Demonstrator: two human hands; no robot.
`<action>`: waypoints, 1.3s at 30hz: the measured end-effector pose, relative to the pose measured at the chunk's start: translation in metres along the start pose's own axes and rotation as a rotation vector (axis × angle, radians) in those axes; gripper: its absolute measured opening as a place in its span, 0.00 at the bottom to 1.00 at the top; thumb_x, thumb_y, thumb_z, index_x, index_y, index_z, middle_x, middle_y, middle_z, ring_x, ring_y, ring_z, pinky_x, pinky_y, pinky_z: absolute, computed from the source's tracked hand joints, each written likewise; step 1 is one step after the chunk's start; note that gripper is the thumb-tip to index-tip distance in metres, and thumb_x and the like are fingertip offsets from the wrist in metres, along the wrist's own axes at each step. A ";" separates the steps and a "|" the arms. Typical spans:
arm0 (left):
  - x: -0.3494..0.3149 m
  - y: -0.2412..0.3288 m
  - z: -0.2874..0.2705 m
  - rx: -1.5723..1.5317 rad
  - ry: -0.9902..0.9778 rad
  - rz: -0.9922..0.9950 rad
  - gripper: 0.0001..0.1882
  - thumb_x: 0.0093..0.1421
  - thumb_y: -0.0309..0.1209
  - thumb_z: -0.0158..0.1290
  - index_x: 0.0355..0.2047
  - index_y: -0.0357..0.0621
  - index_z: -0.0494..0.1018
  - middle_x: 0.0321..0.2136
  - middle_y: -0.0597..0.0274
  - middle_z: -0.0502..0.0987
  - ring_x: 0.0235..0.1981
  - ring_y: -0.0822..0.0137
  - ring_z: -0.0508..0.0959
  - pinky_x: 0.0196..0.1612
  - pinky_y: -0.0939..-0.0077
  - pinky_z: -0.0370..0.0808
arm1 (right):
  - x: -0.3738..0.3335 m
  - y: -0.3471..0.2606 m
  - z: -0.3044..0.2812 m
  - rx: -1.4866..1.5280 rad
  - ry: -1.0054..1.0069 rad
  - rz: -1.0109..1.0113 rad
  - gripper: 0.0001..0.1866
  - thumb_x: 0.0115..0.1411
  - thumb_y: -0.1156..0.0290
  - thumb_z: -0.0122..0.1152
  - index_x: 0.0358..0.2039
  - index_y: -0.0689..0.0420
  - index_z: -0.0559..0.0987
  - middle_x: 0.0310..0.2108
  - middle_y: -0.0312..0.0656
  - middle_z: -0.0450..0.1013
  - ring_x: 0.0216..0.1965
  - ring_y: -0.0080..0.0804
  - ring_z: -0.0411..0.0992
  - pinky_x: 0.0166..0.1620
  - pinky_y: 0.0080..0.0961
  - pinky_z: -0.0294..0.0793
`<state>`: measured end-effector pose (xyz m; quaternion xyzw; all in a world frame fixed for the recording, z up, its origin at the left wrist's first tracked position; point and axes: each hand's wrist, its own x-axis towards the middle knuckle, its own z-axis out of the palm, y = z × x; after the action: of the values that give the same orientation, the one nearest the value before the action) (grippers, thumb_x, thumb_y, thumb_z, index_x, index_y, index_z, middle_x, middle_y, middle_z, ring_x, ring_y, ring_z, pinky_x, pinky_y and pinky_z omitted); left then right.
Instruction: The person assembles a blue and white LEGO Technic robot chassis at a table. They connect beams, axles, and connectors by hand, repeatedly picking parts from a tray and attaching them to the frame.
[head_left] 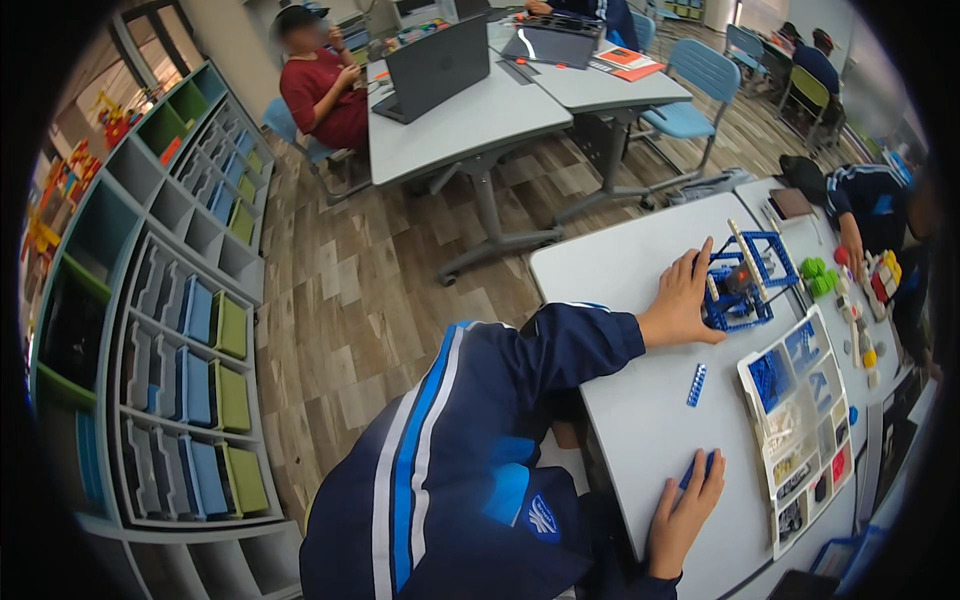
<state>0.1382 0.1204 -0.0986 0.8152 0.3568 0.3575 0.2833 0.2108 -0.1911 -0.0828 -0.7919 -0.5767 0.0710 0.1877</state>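
A frame model (752,280) of blue building beams, with cream bars on it, stands on the white table. My left hand (685,305) is at its left side, thumb at the lower corner and fingers at the upper one, gripping it. Nearer to me, my right hand (686,515) rests on the tabletop, its fingers closed over a dark blue building piece (690,470) that is mostly hidden. Between the hands lies a loose blue beam with holes (697,385). To the right is a white sorting tray (762,440) with blue, cream, red and dark parts in its compartments.
Beyond the tray, another person's hand (852,250) is near green pieces (818,277) and other loose parts. A second table with a laptop (437,68) stands farther off, beside blue chairs (703,75). Shelves with blue and green bins (230,325) line the left.
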 end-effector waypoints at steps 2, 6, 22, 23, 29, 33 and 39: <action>-0.012 -0.002 -0.017 0.010 -0.025 -0.003 0.74 0.40 0.50 0.72 0.72 0.33 0.33 0.63 0.30 0.54 0.66 0.34 0.56 0.68 0.45 0.55 | -0.001 -0.001 0.001 0.016 0.002 0.002 0.31 0.63 0.76 0.53 0.68 0.61 0.63 0.71 0.54 0.53 0.74 0.54 0.46 0.73 0.51 0.40; -0.048 -0.010 -0.054 0.009 -0.021 0.012 0.74 0.40 0.52 0.71 0.73 0.38 0.31 0.64 0.32 0.50 0.67 0.34 0.53 0.68 0.42 0.51 | -0.001 -0.002 -0.001 0.029 0.007 -0.009 0.31 0.64 0.76 0.52 0.68 0.61 0.63 0.71 0.54 0.52 0.73 0.55 0.46 0.73 0.52 0.40; -0.135 -0.019 -0.115 -0.080 0.055 -0.021 0.68 0.45 0.47 0.69 0.74 0.39 0.33 0.71 0.38 0.43 0.72 0.40 0.48 0.72 0.51 0.48 | 0.005 -0.004 -0.014 -0.021 0.103 -0.145 0.24 0.64 0.70 0.61 0.60 0.62 0.74 0.59 0.60 0.68 0.62 0.57 0.65 0.64 0.47 0.62; -0.136 -0.021 -0.112 -0.078 0.078 -0.007 0.68 0.45 0.47 0.69 0.73 0.39 0.34 0.71 0.38 0.43 0.72 0.41 0.48 0.72 0.51 0.48 | 0.005 -0.004 -0.015 0.014 0.053 -0.118 0.26 0.65 0.68 0.60 0.62 0.62 0.71 0.63 0.61 0.64 0.65 0.59 0.60 0.66 0.48 0.57; -0.140 -0.029 -0.098 -0.027 0.195 0.071 0.65 0.46 0.46 0.69 0.73 0.38 0.38 0.71 0.38 0.45 0.72 0.41 0.51 0.72 0.51 0.50 | 0.003 -0.002 -0.015 0.054 -0.019 -0.079 0.29 0.66 0.66 0.57 0.65 0.63 0.68 0.67 0.63 0.58 0.68 0.61 0.55 0.70 0.50 0.51; -0.140 -0.031 -0.093 -0.012 0.252 0.094 0.64 0.45 0.46 0.69 0.72 0.37 0.40 0.71 0.37 0.47 0.71 0.40 0.53 0.72 0.52 0.52 | 0.004 -0.003 -0.012 0.069 -0.004 -0.052 0.30 0.66 0.65 0.58 0.66 0.62 0.67 0.67 0.63 0.58 0.69 0.61 0.54 0.71 0.50 0.50; -0.142 -0.041 -0.087 0.042 0.342 0.137 0.64 0.42 0.46 0.71 0.71 0.34 0.45 0.69 0.35 0.52 0.69 0.39 0.59 0.70 0.54 0.56 | 0.003 -0.013 -0.001 0.001 -0.166 -0.088 0.46 0.58 0.67 0.62 0.71 0.67 0.50 0.73 0.64 0.43 0.74 0.61 0.41 0.73 0.57 0.40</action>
<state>-0.0152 0.0511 -0.1306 0.7707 0.3509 0.5018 0.1765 0.2010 -0.1851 -0.0765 -0.7570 -0.6246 0.1284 0.1427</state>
